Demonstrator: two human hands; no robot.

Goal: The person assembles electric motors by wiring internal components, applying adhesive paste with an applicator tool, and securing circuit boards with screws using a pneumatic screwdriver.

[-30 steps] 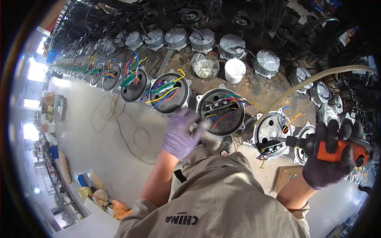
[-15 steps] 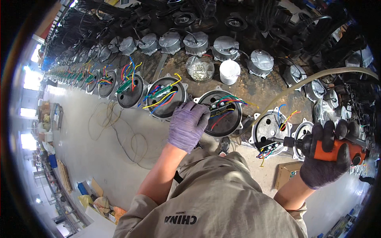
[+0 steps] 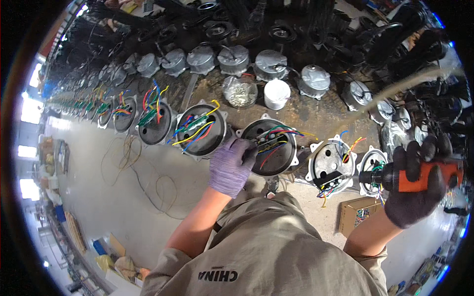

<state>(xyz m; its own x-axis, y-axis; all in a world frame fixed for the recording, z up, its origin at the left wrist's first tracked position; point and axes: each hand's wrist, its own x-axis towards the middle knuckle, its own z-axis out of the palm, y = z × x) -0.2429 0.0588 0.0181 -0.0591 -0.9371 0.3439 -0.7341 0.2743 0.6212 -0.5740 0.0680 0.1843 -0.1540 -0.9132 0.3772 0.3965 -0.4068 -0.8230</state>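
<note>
My left hand, in a purple-grey glove, is closed at the left side of a round dark motor housing. Its fingertips meet the end of a small circuit board with coloured wires; what they pinch is hidden. In my right hand, gloved dark, is an orange power screwdriver, held sideways. Its bit points left, over the lower part of a lighter housing, which also holds wires and a board. Whether the bit touches anything cannot be made out.
More wired housings line the table edge to the left. Behind stand a white tub, a plastic-lined bowl of small screws and silver motor covers. A blurred hose arcs at right. A cardboard box sits below.
The power screwdriver in my right hand has shifted right. My left hand stays at the same housing, and the whole view has moved slightly.
</note>
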